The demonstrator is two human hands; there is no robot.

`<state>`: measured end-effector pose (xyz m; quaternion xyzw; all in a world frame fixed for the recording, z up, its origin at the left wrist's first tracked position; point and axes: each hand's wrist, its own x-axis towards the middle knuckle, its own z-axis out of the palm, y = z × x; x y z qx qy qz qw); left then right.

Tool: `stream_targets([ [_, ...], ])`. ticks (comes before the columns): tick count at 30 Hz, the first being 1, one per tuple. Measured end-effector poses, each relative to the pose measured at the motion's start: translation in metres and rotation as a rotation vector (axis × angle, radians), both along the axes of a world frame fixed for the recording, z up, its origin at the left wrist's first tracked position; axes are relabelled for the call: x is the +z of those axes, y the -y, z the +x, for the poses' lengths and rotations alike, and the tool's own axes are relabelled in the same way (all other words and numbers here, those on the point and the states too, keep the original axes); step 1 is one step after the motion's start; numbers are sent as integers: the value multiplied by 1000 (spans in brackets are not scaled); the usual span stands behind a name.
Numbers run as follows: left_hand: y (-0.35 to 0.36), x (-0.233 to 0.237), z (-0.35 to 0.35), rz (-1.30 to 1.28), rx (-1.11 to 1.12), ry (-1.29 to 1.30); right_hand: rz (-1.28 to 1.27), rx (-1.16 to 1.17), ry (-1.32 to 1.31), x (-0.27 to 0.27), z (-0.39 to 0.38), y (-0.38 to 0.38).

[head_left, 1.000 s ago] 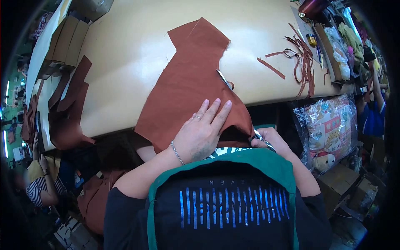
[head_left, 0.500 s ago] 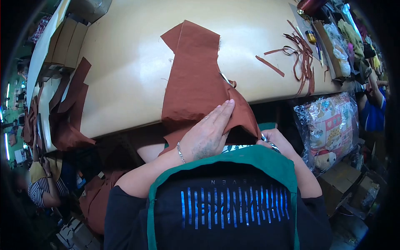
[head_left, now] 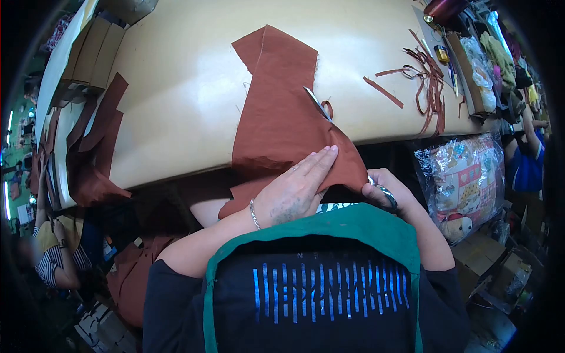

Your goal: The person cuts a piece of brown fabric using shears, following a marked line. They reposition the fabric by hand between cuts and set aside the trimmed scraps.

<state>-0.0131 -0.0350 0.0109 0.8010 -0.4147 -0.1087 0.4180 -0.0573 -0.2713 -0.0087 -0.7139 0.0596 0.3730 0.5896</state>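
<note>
A rust-brown piece of fabric [head_left: 273, 115] lies over the table's front edge, its near part hanging towards my lap. My left hand [head_left: 294, 189] rests flat on it with fingers stretched out and together. To the right, my right hand [head_left: 393, 187] is closed round the metal handles of a pair of scissors [head_left: 318, 105]. Their pointed blade shows at the fabric's right edge, over the cloth, while the middle of the scissors is hidden under the fabric. A thin curled strip [head_left: 328, 109] of the same cloth stands beside the blade.
Cut strips [head_left: 432, 88] lie in a tangle on the table's right [head_left: 353, 35]. More brown fabric [head_left: 100, 159] hangs over the left edge near cardboard boxes [head_left: 91, 56]. A plastic-wrapped patterned bundle [head_left: 465, 176] is at right. Another person [head_left: 62, 253] is at lower left.
The scissors blade shows more now, farther forward and across the fabric's right edge. The fabric has shifted slightly right, and my left hand has slid a little with it.
</note>
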Motion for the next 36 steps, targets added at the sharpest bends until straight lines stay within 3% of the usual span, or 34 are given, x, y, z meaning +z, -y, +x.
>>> stream_targets([
  [11, 3, 12, 0, -148, 55, -452, 1, -100, 17, 1, -16, -4],
  [17, 7, 5, -2, -258, 19, -527, -15, -164, -141, 9, -21, -9],
  [20, 7, 0, -3, -351, -40, -527, 29, -205, -95, 10, -23, -13],
  [23, -6, 2, 13, -273, -160, -310, 18, -164, 24, -2, -25, -5],
  [24, -9, -4, 16, -158, -95, -54, 13, -159, 35, -3, -24, -4],
  [27, -7, -13, 17, 410, 19, 324, -26, -133, 32, -3, -22, -1],
  [30, -3, -22, 20, 457, -39, 316, -80, -116, -10, 0, -19, 0],
  [33, 2, -24, 17, 401, 68, 360, -72, -130, -4, 3, -19, -2],
  [36, 2, -39, 23, 485, 129, 618, -57, -120, -16, 3, -18, 0],
])
